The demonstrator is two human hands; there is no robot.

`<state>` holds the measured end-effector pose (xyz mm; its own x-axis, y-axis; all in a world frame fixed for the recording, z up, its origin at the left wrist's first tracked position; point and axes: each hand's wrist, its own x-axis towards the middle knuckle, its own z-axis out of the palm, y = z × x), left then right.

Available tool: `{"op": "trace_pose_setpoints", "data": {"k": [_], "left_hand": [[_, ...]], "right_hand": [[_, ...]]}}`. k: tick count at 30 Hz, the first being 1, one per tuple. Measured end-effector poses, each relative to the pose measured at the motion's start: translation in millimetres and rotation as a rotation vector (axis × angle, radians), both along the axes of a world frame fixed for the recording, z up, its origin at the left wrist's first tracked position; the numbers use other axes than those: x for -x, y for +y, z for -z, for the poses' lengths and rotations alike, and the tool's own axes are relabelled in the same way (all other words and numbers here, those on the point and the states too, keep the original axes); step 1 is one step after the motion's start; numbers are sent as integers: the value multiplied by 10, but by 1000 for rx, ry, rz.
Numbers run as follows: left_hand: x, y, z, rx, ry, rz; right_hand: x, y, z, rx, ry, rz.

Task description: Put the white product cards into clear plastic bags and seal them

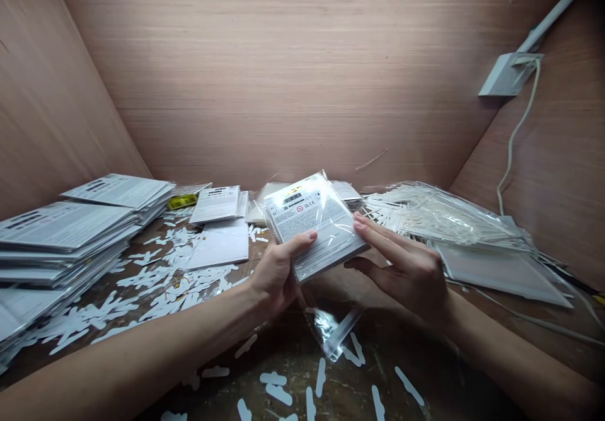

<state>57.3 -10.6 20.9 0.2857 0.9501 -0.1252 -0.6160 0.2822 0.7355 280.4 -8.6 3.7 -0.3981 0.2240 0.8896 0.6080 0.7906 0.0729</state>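
Both hands on one sleeved packet (pixel 314 222), held up over the worktop (pixel 278 355), mid-frame. Left hand (pixel 278 273): grip clamped on the lower left corner, thumb on top. Right hand (pixel 409 273): pinching the right edge, fingers flat over it, thumb under. The risk as I read it is that slick film sliding in so light a pinch, and with the sleeve tail (pixel 336 329) dangling open below, the card could slip out. Count: one packet in hand, at least two card stacks (pixel 61 232) left, one heap of clear sleeves (pixel 449 219) right, one yellow item (pixel 182 201), white strips (pixel 155 282) too many to count
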Motion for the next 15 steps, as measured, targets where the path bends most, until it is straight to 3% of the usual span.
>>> {"op": "trace_pose_setpoints", "data": {"k": [4,10,15], "left_hand": [[-2,-14,-45,28,-14,-3],[-43,-80,38,58,25,14],[-62,-57,49,89,34,-35]], "right_hand": [[41,-9,12,31,38,22],[78,4,36,207,272,60],[42,23,85,273,242,14]]}}
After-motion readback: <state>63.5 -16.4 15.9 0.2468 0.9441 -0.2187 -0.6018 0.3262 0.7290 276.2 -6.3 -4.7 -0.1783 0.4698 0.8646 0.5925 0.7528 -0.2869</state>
